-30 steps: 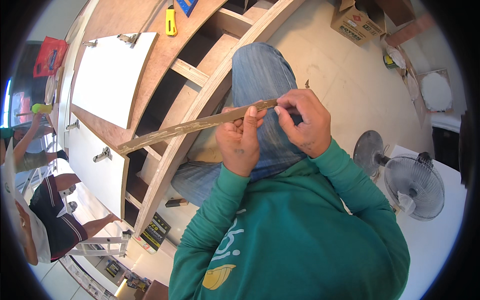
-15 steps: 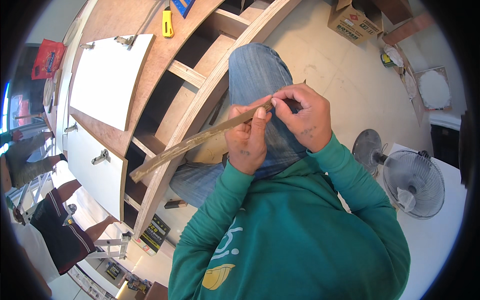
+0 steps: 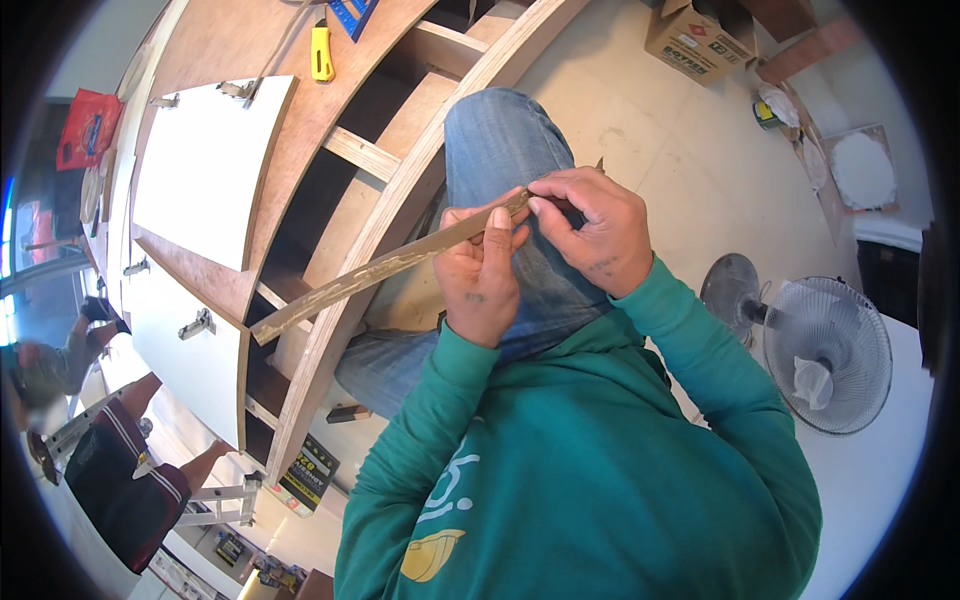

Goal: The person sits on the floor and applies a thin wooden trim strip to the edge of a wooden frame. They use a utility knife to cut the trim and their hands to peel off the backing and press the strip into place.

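A long, thin brown strip (image 3: 370, 268) with rough, flaky pale patches slants across my lap. Its lower left end hangs over the wooden frame. My left hand (image 3: 483, 265) is closed around it, thumb pressed on the upper face. Close beside, my right hand (image 3: 600, 225) pinches the strip with thumb and forefinger. A pointed dark tip shows beyond my right knuckles; whether it belongs to the same strip is hidden by that hand.
On the left, two white panels (image 3: 215, 170) with metal hinges lie on a wooden frame (image 3: 365, 150). A yellow utility knife (image 3: 321, 55) rests beyond them. A fan (image 3: 828, 355) stands at right, a cardboard box (image 3: 697, 42) at far right. Other people (image 3: 130, 480) are at left.
The view has shifted slightly, so both hands and the strip appear a little further left. My grip looks much the same. People at the left have moved.
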`<state>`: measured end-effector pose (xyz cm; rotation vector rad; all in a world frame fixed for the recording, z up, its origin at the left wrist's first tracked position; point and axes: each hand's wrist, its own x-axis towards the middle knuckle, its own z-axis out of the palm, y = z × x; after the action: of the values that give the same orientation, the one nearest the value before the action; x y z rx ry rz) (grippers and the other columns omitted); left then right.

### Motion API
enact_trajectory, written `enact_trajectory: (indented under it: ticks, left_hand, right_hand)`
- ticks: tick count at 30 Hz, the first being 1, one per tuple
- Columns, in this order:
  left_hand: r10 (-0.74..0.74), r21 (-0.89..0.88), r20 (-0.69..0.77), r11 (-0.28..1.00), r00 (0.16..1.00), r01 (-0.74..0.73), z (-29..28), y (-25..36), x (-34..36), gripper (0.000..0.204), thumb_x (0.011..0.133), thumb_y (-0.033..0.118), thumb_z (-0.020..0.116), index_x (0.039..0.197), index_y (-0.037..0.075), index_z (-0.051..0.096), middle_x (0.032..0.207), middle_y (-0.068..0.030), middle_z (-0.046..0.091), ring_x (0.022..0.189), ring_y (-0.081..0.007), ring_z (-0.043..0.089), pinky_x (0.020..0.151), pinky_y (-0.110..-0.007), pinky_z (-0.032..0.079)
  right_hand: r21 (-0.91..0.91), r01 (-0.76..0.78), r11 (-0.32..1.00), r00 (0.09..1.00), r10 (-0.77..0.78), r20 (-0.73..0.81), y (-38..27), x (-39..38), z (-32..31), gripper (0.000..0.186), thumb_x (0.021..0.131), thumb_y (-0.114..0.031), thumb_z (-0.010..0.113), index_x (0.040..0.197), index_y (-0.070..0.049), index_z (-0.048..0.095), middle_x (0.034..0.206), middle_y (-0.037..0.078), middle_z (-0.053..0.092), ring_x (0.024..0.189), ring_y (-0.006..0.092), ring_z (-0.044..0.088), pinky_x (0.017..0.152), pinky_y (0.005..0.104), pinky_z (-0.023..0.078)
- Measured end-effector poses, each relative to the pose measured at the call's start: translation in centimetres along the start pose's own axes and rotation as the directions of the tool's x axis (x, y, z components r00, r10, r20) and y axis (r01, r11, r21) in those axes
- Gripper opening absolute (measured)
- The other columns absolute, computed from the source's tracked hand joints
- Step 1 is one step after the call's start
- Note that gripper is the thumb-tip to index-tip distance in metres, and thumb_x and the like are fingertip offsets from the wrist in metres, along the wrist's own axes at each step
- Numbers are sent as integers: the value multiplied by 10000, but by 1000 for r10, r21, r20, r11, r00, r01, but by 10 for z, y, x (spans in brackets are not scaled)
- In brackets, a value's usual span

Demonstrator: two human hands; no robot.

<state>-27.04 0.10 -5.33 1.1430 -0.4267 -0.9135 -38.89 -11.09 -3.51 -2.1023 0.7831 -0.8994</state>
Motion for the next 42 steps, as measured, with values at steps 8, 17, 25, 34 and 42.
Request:
enact_trajectory:
  ticks: [8,17,25,34,42]
  left_hand:
    - [61,26,52,998,997,-62,-2,-7,-5,159,1145,125,619,1153,-8,532,1379,-222,717,1251,-206,708,1031,-344,619]
    - [34,30,5,999,999,-35,1,-5,-2,141,1153,123,601,1161,-16,575,1348,-226,722,1271,-257,722,1020,-384,664]
    - [20,11,-24,1000,1000,-20,0,-6,2,128,1144,91,605,1155,-27,558,1332,-246,725,1270,-265,724,1000,-390,679]
    - [143,45,55,988,988,-145,-7,-15,2,165,1120,45,651,1255,-51,648,1263,-143,740,1081,-93,673,939,-255,573]
    - [-3,35,-1,999,1000,3,-12,-9,9,124,1128,64,633,1196,-39,631,1222,-125,747,979,-65,657,869,-217,562]
  right_hand:
    - [37,-82,996,997,81,18,-2,4,0,87,922,-59,806,1000,-18,806,945,124,766,805,269,762,720,361,611]
    - [38,-97,995,994,96,45,6,5,4,97,925,-41,782,1017,-13,772,940,134,746,827,297,753,741,384,608]
    - [-127,136,983,991,-137,-3,3,5,6,59,910,-16,779,955,-33,745,948,111,738,844,310,745,740,412,617]
    - [-303,362,882,932,-352,87,14,19,15,163,817,-51,771,875,-41,620,879,98,624,826,316,646,693,438,568]
    - [-364,423,830,901,-342,266,22,27,16,261,796,-114,773,943,-38,571,927,137,579,890,338,611,762,460,554]
